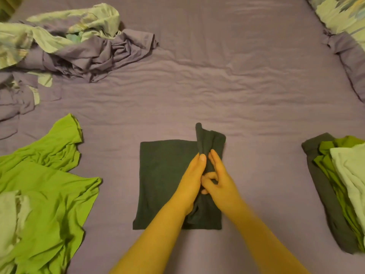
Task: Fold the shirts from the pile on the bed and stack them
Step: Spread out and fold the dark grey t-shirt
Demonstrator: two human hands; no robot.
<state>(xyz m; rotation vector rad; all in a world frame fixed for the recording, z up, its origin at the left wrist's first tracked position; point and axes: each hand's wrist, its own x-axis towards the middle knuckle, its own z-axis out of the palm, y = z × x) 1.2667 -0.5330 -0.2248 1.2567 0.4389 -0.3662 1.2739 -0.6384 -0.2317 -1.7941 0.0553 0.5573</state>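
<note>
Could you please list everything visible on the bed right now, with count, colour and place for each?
dark shirt: one, dark grey, centre of the bed, partly folded, its right side gathered up between the hands.
unfolded pile: at least one bright green shirt and one pale one, lower left.
folded stack: dark grey at the bottom, green in the middle, pale on top, lower right; exact count unclear.
crumpled bedding: one heap, purple and pale green print, upper left.
second bedding piece: same colours, upper right corner.
bed sheet: one, purple, under everything.
left hand: grips the gathered fabric.
right hand: grips the same fold.
</note>
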